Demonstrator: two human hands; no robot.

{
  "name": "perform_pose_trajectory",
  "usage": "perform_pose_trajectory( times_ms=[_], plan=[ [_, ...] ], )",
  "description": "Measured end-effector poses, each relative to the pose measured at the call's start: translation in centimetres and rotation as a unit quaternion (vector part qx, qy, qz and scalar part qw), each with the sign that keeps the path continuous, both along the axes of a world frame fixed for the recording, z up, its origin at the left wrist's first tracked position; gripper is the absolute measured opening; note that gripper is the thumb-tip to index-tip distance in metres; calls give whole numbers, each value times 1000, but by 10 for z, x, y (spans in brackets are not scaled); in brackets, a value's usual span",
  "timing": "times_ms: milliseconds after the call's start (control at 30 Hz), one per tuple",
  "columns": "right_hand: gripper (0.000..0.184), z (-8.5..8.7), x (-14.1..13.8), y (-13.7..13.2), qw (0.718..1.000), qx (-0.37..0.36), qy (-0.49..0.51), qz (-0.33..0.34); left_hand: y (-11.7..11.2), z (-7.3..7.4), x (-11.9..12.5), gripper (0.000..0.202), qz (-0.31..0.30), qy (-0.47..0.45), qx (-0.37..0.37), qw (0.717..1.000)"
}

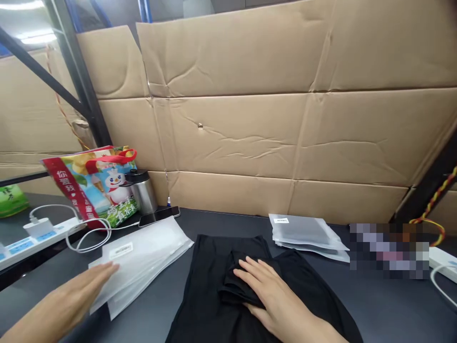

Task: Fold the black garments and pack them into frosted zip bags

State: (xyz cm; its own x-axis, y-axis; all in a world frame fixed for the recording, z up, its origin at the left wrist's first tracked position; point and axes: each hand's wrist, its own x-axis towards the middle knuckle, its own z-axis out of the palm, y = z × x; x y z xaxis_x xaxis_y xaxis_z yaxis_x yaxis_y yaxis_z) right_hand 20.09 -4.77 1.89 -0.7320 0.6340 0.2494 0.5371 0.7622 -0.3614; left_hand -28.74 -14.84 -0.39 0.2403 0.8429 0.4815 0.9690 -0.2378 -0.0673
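A black garment (210, 276), with two leg-like parts spread apart, lies on the dark table. Part of its cloth is folded over in a bunch in the middle. My right hand (274, 295) rests flat on that fold, fingers stretched out and thumb a little apart. To the left, my left hand (84, 290) is at the near-left edge of a fanned stack of frosted plastic bags (150, 252). Its fingers are straight and pressed side by side, with nothing held. The top bag carries a white barcode label (121, 250).
More frosted bags (307, 231) lie at the back right, beside a pixelated patch. Back left are a phone (159, 216) on a white cable, a steel flask (143, 193), a colourful shopping bag (107, 186) and a power strip (39, 240). A cardboard wall (228, 119) closes off the back.
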Motion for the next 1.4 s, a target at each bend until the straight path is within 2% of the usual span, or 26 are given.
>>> perform_pose_trajectory(
  times_ms=[67,100,167,233,333,433,500,533,633,700,833,967,1000,1067,1133,1167,1267,1400],
  plan=[
    [57,7,1,-2,1000,-9,-12,8,-9,-8,3,62,21,-1,-35,999],
    [61,11,2,-2,1000,-13,-19,15,-10,-7,11,62,25,-1,-49,999],
    [71,18,2,-3,999,-16,-26,31,-8,2,39,61,21,-2,-52,998],
    [74,22,0,-2,998,-13,-23,53,-3,16,79,57,19,-10,-40,999],
    [59,21,-9,4,997,-18,-8,76,4,30,144,58,-32,-22,-103,994],
    [43,20,-27,16,995,-56,53,55,8,29,185,62,-78,-31,-174,981],
    [37,22,-44,25,985,-108,136,16,9,24,195,66,-98,-34,-190,976],
    [35,23,-54,30,971,-145,190,-17,9,21,197,67,-103,-35,-188,976],
    [35,22,-88,44,894,-256,338,-144,8,17,195,67,-104,-37,-156,982],
    [43,18,-112,51,852,-290,386,-204,7,17,195,65,-105,-32,-131,985],
    [51,9,-147,60,835,-288,403,-240,6,17,196,63,-114,-6,-95,989],
    [48,13,-151,48,851,-265,399,-216,8,14,193,61,-121,19,-76,990],
    [51,16,-147,41,865,-248,391,-195,8,13,192,61,-124,22,-73,989],
    [59,18,-137,25,910,-197,343,-126,9,9,189,64,-122,22,-59,991],
    [65,15,-126,10,953,-145,259,-52,11,6,188,66,-109,17,-34,993],
    [67,12,-122,5,967,-130,218,-32,12,4,188,67,-101,15,-22,995],
    [69,0,-115,-2,981,-109,157,-46,16,3,190,63,-94,24,-25,995],
    [55,-7,-117,5,981,-87,153,-84,24,6,192,59,-107,36,-49,992]
  ],
)
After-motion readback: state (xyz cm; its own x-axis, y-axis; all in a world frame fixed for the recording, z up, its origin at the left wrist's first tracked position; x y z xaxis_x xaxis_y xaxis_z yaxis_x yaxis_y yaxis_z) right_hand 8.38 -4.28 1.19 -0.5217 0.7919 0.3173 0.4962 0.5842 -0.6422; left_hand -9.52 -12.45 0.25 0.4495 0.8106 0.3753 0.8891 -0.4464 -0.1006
